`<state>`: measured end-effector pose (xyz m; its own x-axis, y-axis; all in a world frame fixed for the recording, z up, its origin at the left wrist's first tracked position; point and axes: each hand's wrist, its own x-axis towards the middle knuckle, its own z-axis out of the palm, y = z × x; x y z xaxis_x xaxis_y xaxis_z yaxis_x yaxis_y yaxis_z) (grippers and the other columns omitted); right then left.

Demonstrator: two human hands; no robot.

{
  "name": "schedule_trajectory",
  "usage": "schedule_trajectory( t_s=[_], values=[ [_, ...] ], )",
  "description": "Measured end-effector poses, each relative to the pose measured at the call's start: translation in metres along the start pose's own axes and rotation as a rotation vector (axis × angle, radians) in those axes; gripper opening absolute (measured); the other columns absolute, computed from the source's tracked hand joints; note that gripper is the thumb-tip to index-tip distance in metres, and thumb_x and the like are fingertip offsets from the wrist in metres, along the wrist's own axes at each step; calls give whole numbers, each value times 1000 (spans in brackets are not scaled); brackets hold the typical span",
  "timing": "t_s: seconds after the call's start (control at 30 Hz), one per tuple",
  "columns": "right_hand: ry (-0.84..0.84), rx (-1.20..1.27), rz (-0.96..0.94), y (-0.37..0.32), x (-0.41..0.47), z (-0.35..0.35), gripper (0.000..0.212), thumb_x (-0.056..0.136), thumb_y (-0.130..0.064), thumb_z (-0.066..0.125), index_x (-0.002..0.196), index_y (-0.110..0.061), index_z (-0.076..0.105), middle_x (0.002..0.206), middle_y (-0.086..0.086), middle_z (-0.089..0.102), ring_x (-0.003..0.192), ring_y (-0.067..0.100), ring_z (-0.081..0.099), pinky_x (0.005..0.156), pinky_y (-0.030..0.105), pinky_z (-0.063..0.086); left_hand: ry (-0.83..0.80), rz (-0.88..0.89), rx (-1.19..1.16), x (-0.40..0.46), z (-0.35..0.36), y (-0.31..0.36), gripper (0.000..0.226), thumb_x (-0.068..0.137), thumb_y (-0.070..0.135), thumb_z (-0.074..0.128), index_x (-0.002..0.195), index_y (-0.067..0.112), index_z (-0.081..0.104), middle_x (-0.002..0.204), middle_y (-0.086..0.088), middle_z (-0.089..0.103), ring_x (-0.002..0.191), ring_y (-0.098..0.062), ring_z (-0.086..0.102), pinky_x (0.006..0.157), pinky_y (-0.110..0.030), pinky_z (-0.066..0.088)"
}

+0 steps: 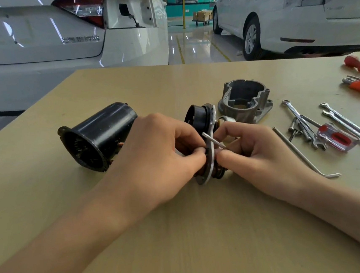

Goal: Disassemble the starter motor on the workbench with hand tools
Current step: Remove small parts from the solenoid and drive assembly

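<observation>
Bright even overhead light, soft shadows, glossy floor glare, wide-angle edge bending

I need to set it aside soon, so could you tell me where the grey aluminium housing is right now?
In the head view the grey aluminium housing stands on the workbench right of centre, just behind the right hand, left of the spanners.

White car (33, 40) behind bench, second white car (295, 15), boxed cart (202, 16)

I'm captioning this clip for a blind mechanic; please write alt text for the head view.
Both hands, left hand and right hand, pinch a metal plate assembly with a thin pin through it, on a wooden workbench. A black motor housing lies left; a grey aluminium housing and wrenches lie right.
</observation>
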<state>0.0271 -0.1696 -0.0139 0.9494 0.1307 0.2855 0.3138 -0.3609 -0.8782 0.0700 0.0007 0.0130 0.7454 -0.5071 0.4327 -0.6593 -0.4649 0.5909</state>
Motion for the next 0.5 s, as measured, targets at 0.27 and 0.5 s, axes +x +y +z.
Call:
schedule_trajectory(
  t_s=[0.27, 0.5],
  values=[
    [29, -27, 7, 2, 1, 3, 4, 79, -21, 59, 77, -22, 57, 48, 3, 49, 43, 9, 31, 42, 19, 24, 18, 19, 11, -2, 1, 1, 11, 72, 15, 76, 73, 25, 78, 52, 25, 58, 55, 10, 54, 50, 0, 33],
    [12, 32, 53, -1, 3, -5, 10, 87, -19, 63, 82, -12, 68, 44, -8, 46, 39, 2, 33, 40, 13, 24, 12, 14, 0, -3, -1, -2, 12, 72, 23, 73, 71, 35, 74, 67, 22, 69, 64, -7, 65, 61, -15, 48]
  ],
)
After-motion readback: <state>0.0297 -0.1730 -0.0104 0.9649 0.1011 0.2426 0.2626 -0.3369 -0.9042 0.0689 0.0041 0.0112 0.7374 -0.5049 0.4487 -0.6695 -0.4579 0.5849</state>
